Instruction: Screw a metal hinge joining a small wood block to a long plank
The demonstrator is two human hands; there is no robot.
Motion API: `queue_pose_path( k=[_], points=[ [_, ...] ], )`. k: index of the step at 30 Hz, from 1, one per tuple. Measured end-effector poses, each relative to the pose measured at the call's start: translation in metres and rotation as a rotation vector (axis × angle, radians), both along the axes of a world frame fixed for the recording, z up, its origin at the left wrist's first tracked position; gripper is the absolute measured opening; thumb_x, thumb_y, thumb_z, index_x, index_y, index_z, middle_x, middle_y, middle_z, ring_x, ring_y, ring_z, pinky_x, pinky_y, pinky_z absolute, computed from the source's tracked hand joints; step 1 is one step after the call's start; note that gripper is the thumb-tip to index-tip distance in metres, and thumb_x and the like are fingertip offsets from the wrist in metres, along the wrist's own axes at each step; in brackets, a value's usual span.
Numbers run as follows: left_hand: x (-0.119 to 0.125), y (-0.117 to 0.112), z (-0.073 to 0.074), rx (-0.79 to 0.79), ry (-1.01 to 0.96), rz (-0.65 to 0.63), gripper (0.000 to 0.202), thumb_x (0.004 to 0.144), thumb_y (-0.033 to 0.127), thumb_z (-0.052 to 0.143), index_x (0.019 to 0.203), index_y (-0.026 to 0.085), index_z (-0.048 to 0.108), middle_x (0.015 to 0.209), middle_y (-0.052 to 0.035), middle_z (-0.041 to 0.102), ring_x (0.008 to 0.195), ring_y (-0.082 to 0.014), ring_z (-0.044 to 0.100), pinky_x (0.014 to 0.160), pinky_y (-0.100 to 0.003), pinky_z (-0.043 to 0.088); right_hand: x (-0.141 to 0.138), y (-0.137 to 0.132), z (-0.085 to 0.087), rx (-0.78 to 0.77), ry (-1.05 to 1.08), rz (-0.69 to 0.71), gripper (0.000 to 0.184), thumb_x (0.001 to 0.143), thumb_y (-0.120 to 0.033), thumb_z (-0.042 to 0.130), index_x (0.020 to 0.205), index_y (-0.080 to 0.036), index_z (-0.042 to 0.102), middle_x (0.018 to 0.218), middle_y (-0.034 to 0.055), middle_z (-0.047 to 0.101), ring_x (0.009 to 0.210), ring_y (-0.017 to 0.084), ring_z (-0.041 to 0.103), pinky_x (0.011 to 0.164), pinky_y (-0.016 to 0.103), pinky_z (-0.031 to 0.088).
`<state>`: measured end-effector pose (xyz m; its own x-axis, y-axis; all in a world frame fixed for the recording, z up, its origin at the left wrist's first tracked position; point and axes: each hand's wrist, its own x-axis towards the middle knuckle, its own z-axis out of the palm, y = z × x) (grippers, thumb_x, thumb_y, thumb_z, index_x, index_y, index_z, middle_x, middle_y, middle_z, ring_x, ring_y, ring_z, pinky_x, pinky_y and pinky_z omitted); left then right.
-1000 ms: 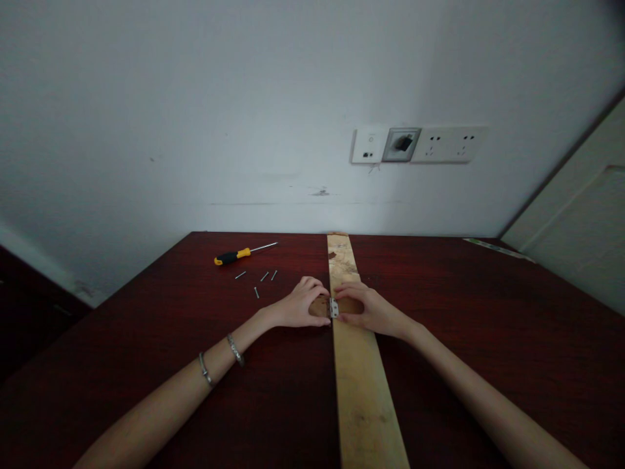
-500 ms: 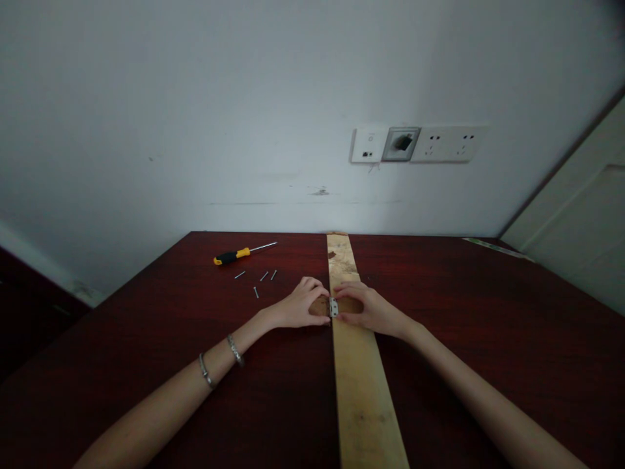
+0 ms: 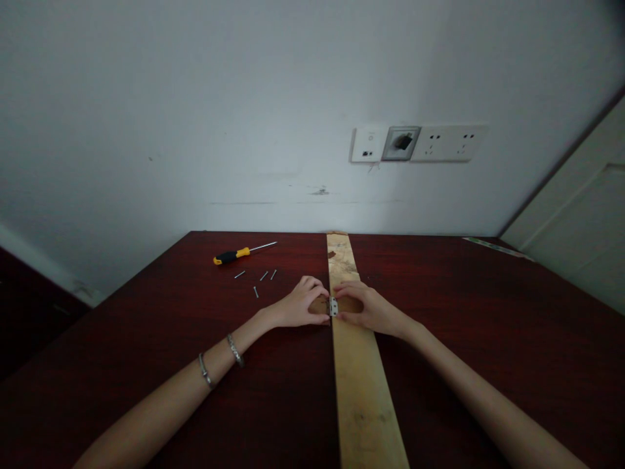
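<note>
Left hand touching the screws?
Apart. The head view shows bare dark red tabletop between the left hand and the screws, which lie beyond the fingers.

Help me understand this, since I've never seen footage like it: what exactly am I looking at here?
No machine is involved here. The single picture comes from a camera worn on a person's head, looking forward and down at their own bare hands. Their left hand and right hand both hold a brown wooden piece with a small metal hinge at its middle, over a long pale wooden plank. The plank lies on a dark red table. Further left on the table are a yellow-and-black screwdriver and a few small screws.
</note>
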<state>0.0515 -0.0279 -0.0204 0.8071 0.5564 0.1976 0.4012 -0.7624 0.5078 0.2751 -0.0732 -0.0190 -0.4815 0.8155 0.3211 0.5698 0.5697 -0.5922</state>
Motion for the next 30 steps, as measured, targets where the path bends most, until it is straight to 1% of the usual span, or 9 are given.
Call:
queue_pose_path(
  k=[8,16,21,30],
  points=[
    [-0.0009,-0.0002,0.0003,-0.003,0.009,0.002,0.041,0.074,0.04,0.066,0.108,0.022,0.052,0.112,-0.0068,0.044,0.111,-0.0238,0.037,0.099,-0.04,0.034,0.0001,0.0003,-0.0004,-0.004,-0.006,0.001,0.032,0.074,-0.03,0.066,0.105,-0.023,0.063,0.117,0.0074,0.059,0.114,0.022,0.051,0.1,0.042,0.038],
    [-0.0011,0.001,-0.0016,-0.002,-0.002,0.0,0.04,0.073,0.039,0.067,0.107,0.023,0.053,0.111,-0.0061,0.044,0.112,-0.0241,0.037,0.099,-0.041,0.035,-0.0016,-0.0004,-0.0004,0.023,0.019,-0.001,0.031,0.073,-0.027,0.067,0.104,-0.023,0.063,0.115,0.0067,0.06,0.111,0.022,0.053,0.098,0.042,0.041],
    [-0.0009,0.0011,-0.0011,-0.005,0.01,0.0,0.039,0.073,0.039,0.067,0.106,0.023,0.053,0.111,-0.0066,0.044,0.111,-0.0242,0.038,0.098,-0.042,0.035,-0.0008,0.0,-0.0004,0.019,0.001,0.002,0.032,0.074,-0.031,0.066,0.105,-0.023,0.063,0.116,0.0068,0.06,0.111,0.022,0.053,0.098,0.041,0.041],
    [-0.0017,0.0018,-0.002,0.004,0.025,-0.004,0.041,0.074,0.04,0.067,0.108,0.022,0.052,0.112,-0.007,0.044,0.112,-0.0237,0.037,0.099,-0.04,0.035,0.0005,0.0012,-0.0028,0.011,-0.007,0.005,0.032,0.075,-0.033,0.065,0.106,-0.023,0.062,0.117,0.0071,0.059,0.113,0.022,0.052,0.099,0.04,0.04]
  ],
)
